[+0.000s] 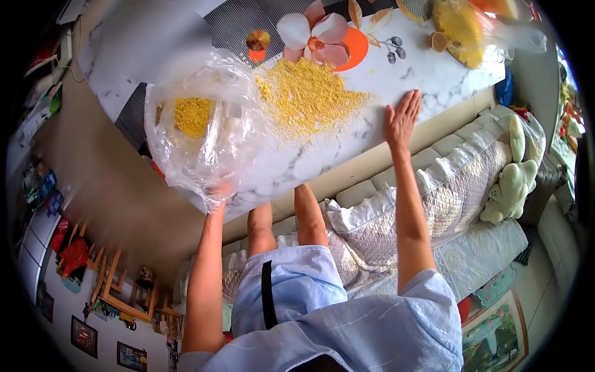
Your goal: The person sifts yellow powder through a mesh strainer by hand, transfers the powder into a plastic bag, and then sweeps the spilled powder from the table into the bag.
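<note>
My left hand (220, 188) is at the near edge of the table, at the gathered end of a clear plastic bag (245, 142). Film covers its fingers in part, and the bag's folds run together there. Through the plastic shows a clump of yellow crumbs (193, 116). To the right of the bag, a loose pile of yellow crumbs (313, 96) is spread over the marble-patterned tabletop (291, 164). My right hand (403, 118) lies flat near the table's right-hand edge, fingers stretched out, holding nothing, a little away from the pile.
Another plastic bag with yellow contents (462, 31) stands at the far right of the table. A printed flower (313, 37) decorates the surface. Beside the table runs a sofa with a quilted cover (458, 167) and a plush toy (511, 186). Wooden chairs (127, 288) stand at the lower left.
</note>
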`<action>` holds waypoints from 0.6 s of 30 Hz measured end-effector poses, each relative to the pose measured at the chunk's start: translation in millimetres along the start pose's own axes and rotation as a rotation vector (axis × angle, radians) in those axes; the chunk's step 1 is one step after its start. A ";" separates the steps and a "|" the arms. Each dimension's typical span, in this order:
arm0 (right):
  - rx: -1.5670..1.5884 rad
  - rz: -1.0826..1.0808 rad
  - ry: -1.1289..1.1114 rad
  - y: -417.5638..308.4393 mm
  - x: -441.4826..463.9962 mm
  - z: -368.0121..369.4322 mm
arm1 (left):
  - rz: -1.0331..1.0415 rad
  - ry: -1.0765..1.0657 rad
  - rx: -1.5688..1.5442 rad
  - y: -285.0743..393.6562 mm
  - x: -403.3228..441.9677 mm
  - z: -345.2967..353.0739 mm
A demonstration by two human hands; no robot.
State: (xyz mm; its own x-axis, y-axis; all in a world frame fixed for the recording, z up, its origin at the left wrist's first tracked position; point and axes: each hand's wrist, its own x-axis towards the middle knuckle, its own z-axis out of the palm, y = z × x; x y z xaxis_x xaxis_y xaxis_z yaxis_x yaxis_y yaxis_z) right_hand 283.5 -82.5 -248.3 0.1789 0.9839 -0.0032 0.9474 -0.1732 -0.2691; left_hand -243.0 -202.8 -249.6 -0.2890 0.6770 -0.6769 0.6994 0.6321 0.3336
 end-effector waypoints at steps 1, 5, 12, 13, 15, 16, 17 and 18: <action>-0.046 0.032 0.020 -7.9 -8.3 10.1 | 0.004 0.000 0.007 0.9 0.9 -0.2; -0.120 -0.063 -0.139 -110.2 -6.3 25.9 | 0.012 -0.007 0.016 2.9 5.3 -0.4; 0.158 -0.117 -0.011 -177.9 19.3 29.0 | 0.032 -0.029 0.017 6.5 9.0 1.6; 0.155 -0.089 0.060 -160.9 30.5 30.3 | 0.031 -0.025 0.014 6.6 9.7 2.7; 0.118 -0.088 0.101 -144.1 55.2 33.2 | 0.035 -0.041 0.013 6.4 8.9 5.8; 0.120 -0.183 0.086 -142.9 69.9 35.3 | 0.033 -0.041 0.008 8.0 9.3 6.2; 0.123 -0.276 0.073 -144.5 80.8 35.7 | 0.035 -0.042 0.010 8.1 9.8 6.8; 0.077 -0.382 0.045 -154.4 84.1 38.3 | 0.036 -0.045 0.008 8.5 9.6 7.3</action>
State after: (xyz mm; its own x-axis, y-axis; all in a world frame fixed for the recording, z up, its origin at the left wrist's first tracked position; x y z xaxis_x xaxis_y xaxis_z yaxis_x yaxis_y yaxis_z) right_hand 142.1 28.8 -243.9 -0.1695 0.9736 0.1528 0.9255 0.2105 -0.3147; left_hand -235.0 -193.7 -258.1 -0.2339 0.6812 -0.6938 0.7137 0.6048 0.3532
